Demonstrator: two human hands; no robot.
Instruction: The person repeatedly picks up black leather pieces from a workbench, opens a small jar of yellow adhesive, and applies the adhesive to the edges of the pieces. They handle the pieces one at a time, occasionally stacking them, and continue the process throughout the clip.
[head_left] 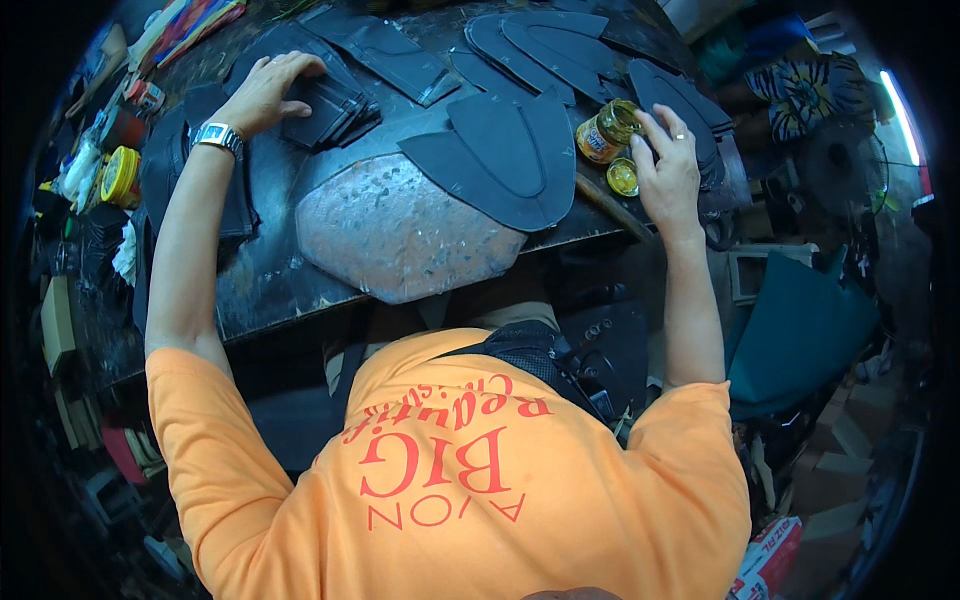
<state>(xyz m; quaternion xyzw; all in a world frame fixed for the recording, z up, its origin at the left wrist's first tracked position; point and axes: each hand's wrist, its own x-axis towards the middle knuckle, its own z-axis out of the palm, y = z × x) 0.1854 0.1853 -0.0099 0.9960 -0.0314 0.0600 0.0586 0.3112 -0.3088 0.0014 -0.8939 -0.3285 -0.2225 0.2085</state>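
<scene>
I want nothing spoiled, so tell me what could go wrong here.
The open jar beside the right hand could tip if bumped, perhaps staining the dark curved piece nearby. The uneven stack by the left hand might slide. The wooden handle near the table's edge could be knocked off.

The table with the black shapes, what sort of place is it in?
Probably a workshop: dark cut pieces lie in piles on a worn table, with a speckled slab and an open jar near them.
</scene>
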